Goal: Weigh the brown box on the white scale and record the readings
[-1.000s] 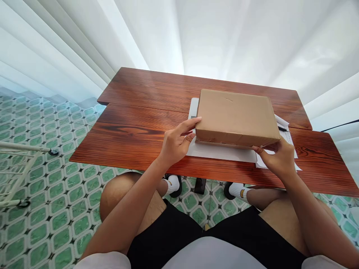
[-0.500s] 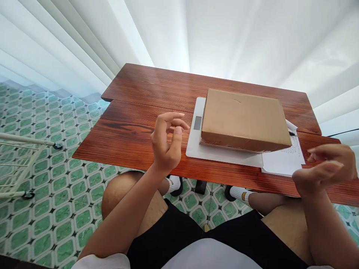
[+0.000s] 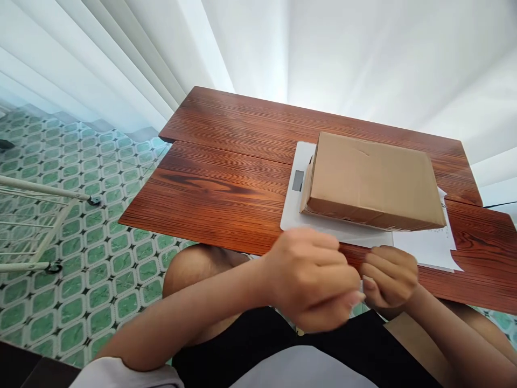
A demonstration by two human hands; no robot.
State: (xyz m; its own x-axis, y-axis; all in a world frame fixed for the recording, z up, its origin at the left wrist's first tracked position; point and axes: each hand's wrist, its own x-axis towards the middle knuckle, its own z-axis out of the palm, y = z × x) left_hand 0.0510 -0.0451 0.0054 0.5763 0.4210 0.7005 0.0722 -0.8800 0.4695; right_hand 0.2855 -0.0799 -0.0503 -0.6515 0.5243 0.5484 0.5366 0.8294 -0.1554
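Both hands sit low, in front of the near tabletop (image 3: pixel 226 178) edge, apart from the cardboard box (image 3: pixel 374 180); left hand (image 3: pixel 313 277) is curled into a loose fist, fingers folded in, nothing visible inside; right hand (image 3: pixel 390 275) likewise has fingers bent inward and its fingertips meet the left hand's knuckles; motion blur on both, so whether anything small is pinched between them I can't tell.

Box lies flat and closed on a white digital scale (image 3: pixel 297 202), w/ the scale's small display (image 3: pixel 298 180) just left of the box and uncovered; box overhangs the scale's right side and covers part of a printed paper sheet (image 3: pixel 424 245) lying beside it.

Judged step: box is left resting on the scale, hands off, i.e. the weighing stage; the display is too small to read. Any next reach for the box calls for both hands going forward over the tabletop edge and opening wide, since the box is broad.

Around: white curtain (image 3: pixel 323 54) behind, green patterned floor tiles (image 3: pixel 81 242), white wheeled rack (image 3: pixel 36 226) far left; nothing stands between hands and box.
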